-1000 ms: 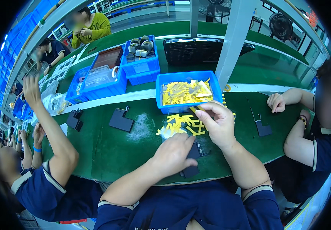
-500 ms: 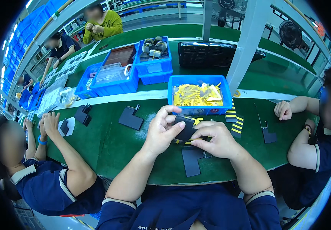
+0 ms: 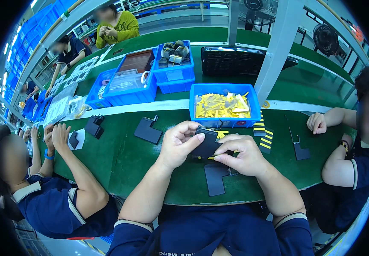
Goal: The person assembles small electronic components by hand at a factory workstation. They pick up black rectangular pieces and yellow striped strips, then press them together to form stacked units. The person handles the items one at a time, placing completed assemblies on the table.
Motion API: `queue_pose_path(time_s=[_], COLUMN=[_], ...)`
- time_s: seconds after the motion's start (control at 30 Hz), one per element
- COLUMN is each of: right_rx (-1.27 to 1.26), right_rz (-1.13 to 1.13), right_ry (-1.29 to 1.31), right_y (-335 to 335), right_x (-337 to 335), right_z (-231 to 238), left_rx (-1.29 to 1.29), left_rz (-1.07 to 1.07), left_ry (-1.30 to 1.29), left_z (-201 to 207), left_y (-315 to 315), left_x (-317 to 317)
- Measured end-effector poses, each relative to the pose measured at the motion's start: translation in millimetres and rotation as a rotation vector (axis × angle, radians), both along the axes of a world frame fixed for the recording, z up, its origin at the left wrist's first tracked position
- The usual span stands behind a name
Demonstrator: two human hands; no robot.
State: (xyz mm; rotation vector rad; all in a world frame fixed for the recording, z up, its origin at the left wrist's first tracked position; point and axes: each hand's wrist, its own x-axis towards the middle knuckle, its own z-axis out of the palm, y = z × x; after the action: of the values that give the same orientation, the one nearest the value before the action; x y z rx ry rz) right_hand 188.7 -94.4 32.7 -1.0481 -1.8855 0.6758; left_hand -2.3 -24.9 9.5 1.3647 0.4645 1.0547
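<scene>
My left hand (image 3: 179, 144) grips a flat black part (image 3: 205, 144) between the thumb on its face and the fingers behind it, held up above the green table. My right hand (image 3: 245, 154) is closed in a pinch at the part's lower right corner; a thin yellowish edge shows at the fingertips, too small to name. Just below my hands lies another L-shaped flat black piece (image 3: 215, 179) with a short lead at its side. Yellow strips (image 3: 222, 135) show behind the held part, partly covered by it and my hands.
A blue bin (image 3: 225, 123) of yellow strips stands ahead, beside a grey post (image 3: 274, 55). Black-and-yellow striped sheets (image 3: 265, 140) lie to its right. More black pieces (image 3: 148, 130) rest on the left. Co-workers sit close on both sides; one hand (image 3: 317, 123) rests at right.
My left index finger, raised and blurred before, now lies lower against the black part's top edge. The right hand stays pinched at the corner. The whole view has shifted slightly.
</scene>
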Motion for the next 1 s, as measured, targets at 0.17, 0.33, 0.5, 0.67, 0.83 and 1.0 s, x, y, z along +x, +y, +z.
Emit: queue_pose_path(time_s=[0.17, 0.33, 0.5, 0.67, 0.83, 1.0], right_rx=[-0.009, 0.365, 0.51, 0.267, 0.171, 0.103], right_rz=[-0.067, -0.374, -0.375, -0.423, -0.386, -0.372], right_ry=[0.018, 0.064, -0.073, 0.08, 0.158, 0.218], right_y=[-0.9, -0.5, 0.8, 4.8, 4.6, 7.1], right_x=[-4.2, -10.8, -3.1, -0.1, -0.7, -0.1], right_z=[-4.4, -4.0, 2.8, -6.7, -8.6, -11.1], left_rx=[-0.176, -0.139, 0.007, -0.016, -0.044, -0.07], left_rz=[0.024, 0.11, 0.118, 0.058, 0.018, 0.002], left_ry=[-0.073, 0.039, 0.299, 0.342, 0.307, 0.281], left_z=[-0.7, 2.9, -0.3, 2.8, 1.0, 0.5], left_y=[-1.8, -5.6, -12.9, -17.1, -17.2, -18.4], left_x=[4.9, 7.3, 13.2, 13.8, 14.6, 15.9])
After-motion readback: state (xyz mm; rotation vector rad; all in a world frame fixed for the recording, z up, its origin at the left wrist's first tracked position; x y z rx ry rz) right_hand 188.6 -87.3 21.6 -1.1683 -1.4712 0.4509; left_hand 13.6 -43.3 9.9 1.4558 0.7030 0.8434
